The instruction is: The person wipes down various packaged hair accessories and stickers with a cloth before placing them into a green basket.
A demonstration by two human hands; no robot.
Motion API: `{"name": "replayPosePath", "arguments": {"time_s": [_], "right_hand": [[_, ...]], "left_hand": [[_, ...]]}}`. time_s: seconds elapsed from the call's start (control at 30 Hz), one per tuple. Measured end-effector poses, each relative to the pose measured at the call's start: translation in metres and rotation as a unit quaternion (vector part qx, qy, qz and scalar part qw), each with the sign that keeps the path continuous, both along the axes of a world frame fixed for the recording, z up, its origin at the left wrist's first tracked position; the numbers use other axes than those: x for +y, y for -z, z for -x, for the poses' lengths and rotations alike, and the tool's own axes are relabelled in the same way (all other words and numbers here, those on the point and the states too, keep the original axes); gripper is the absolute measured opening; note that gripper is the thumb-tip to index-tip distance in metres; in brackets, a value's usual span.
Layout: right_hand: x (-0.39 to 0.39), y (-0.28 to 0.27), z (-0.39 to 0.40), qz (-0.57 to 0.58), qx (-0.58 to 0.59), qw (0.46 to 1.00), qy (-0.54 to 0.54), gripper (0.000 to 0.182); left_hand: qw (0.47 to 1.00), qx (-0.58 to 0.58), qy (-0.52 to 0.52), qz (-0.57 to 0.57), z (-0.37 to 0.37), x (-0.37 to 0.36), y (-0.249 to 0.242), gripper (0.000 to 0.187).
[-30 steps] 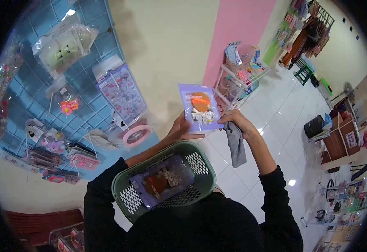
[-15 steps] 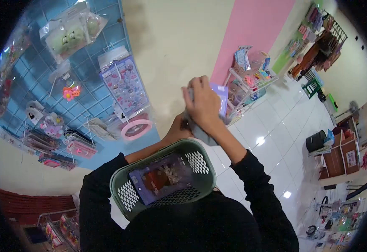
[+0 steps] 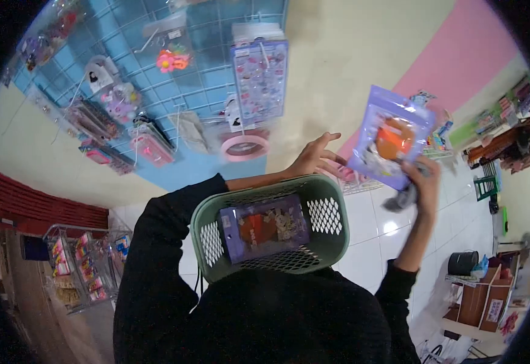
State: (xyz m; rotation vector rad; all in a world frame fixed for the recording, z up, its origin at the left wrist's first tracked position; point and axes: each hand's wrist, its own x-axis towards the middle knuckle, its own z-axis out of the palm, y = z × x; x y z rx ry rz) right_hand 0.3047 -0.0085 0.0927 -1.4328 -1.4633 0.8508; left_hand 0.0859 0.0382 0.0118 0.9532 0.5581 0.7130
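Purple packet [image 3: 390, 145] gripped with a grey cloth [image 3: 403, 197] in right hand [image 3: 424, 182], at two o'clock from green basket [image 3: 271, 227]. Left hand [image 3: 315, 159] empty, fingers spread wide.

Reaching forward with the bare left hand [image 3: 315, 159], fingers spread and palm empty, its black-sleeved forearm lying level, while raising the bare right hand [image 3: 421, 182] on a bent, upright forearm, fingers pinching closed around what it is holding.

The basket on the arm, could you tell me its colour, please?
Green basket, with white mesh panels; head view.
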Motion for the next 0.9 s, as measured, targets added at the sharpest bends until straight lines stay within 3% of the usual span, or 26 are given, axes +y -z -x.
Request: {"name": "replayPosePath", "arguments": {"time_s": [0.07,0.1,0.2,0.27,0.3,0.33,0.37,0.4,0.47,0.5,0.53,0.57,0.6,0.63,0.67,0.7,0.8,0.9], "right_hand": [[-0.011,-0.039,0.012,-0.047,-0.054,0.987,-0.145,0.017],[-0.009,-0.047,0.023,-0.086,-0.129,0.961,-0.227,0.017],[0.000,-0.039,0.083,-0.129,-0.276,0.824,-0.478,0.021],[0.001,-0.004,0.121,-0.128,-0.405,0.787,-0.448,0.010],[0.005,0.015,0.139,-0.252,-0.686,0.606,-0.315,0.010],[-0.003,-0.022,0.144,-0.260,-0.623,0.644,-0.361,0.013],[0.008,-0.022,0.140,-0.304,-0.360,0.789,-0.394,0.018],[0.005,-0.065,0.142,-0.267,-0.283,0.837,-0.385,0.021],[0.020,-0.123,0.134,-0.276,-0.289,0.874,-0.276,0.024],[0.033,-0.151,0.128,-0.333,-0.192,0.896,-0.221,0.024],[0.043,-0.189,0.128,-0.383,-0.105,0.902,-0.171,0.020],[0.051,-0.229,0.128,-0.405,-0.081,0.905,-0.097,0.016],[0.070,-0.270,0.130,-0.485,-0.058,0.870,-0.071,0.015],[0.084,-0.308,0.130,-0.505,-0.018,0.854,-0.127,0.019],[0.100,-0.344,0.136,-0.510,-0.057,0.854,-0.081,0.026],[0.118,-0.370,0.146,-0.495,-0.087,0.862,-0.061,0.031],[0.163,-0.407,0.178,-0.352,-0.225,0.909,0.006,0.045],[0.176,-0.403,0.203,-0.313,-0.128,0.940,-0.054,0.051]], "left_hand": [[0.999,0.027,-0.024,0.017,-0.008,0.004,0.026,0.047],[0.969,0.054,-0.109,-0.216,-0.016,0.003,0.050,0.051],[0.988,0.014,-0.032,-0.148,-0.006,0.004,0.055,0.052],[0.993,-0.023,0.010,-0.116,-0.003,0.008,0.062,0.054],[0.994,-0.044,0.035,-0.095,0.001,0.013,0.062,0.054],[0.994,-0.063,0.058,-0.073,0.006,0.018,0.062,0.055],[0.992,-0.075,0.082,-0.050,0.010,0.022,0.060,0.055],[0.991,-0.080,0.102,-0.026,0.015,0.025,0.055,0.056],[0.989,-0.065,0.125,0.033,0.024,0.029,0.054,0.057],[0.990,-0.041,0.127,0.050,0.029,0.029,0.053,0.058],[0.992,-0.063,0.104,0.017,0.033,0.024,0.054,0.051],[0.993,-0.015,0.083,-0.086,0.035,0.022,0.057,0.044],[0.992,-0.016,0.080,-0.096,0.040,0.029,0.053,0.044],[0.995,-0.023,0.088,-0.052,0.045,0.031,0.050,0.042],[0.995,-0.031,0.096,-0.005,0.049,0.031,0.051,0.040],[0.991,-0.055,0.104,-0.061,0.051,0.035,0.061,0.040],[0.991,-0.040,0.103,-0.080,0.056,0.040,0.064,0.040],[0.995,-0.033,0.094,-0.028,0.065,0.037,0.049,0.039]]}}
